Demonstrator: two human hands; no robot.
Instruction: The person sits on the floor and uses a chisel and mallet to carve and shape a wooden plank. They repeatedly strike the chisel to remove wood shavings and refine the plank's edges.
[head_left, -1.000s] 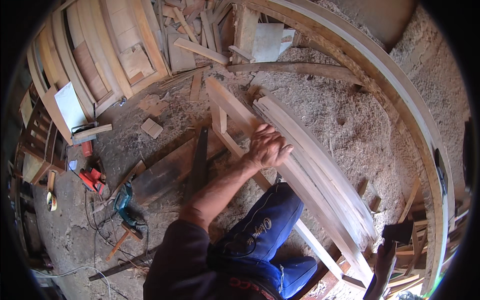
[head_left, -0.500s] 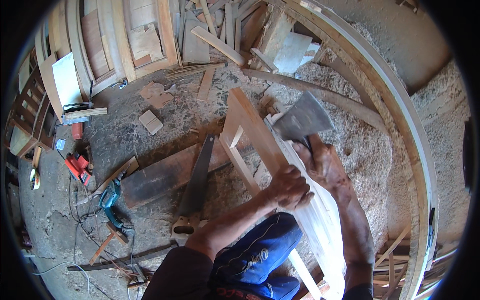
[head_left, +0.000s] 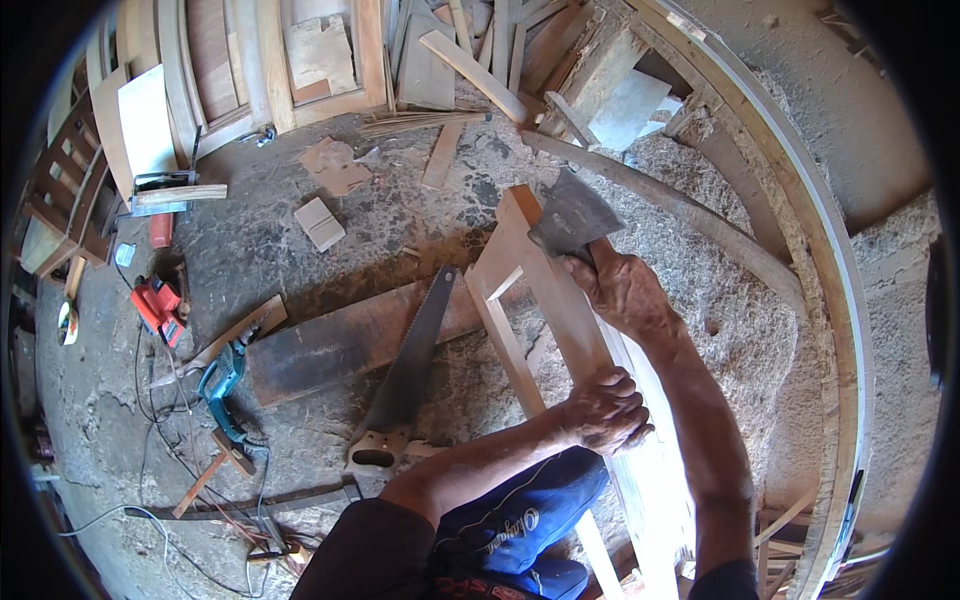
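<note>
My left hand (head_left: 606, 410) is closed round the long pale plank of a wooden frame (head_left: 562, 330), which slants up from the lower edge over my blue trousers (head_left: 510, 520). My right hand (head_left: 620, 285) grips a tool with a broad flat grey blade (head_left: 578, 215), probably a hatchet, near the frame's upper end. The blade overlaps that end; whether it touches the wood I cannot tell. A hand saw (head_left: 410, 360) lies on the floor left of the frame, beside a dark weathered board (head_left: 330, 350).
A red power tool (head_left: 158, 308), a teal power tool (head_left: 222, 390), cords and a small light block (head_left: 320, 225) lie at left. Wooden panels (head_left: 270, 60) and offcuts (head_left: 460, 80) are at the back. A large curved beam (head_left: 815, 280) arches along the right, beside wood shavings (head_left: 730, 390).
My right hand has come up from the lower right edge with the bladed tool and moved leftward onto the frame's upper end. My left hand now grips the plank lower down. The view has shifted.
</note>
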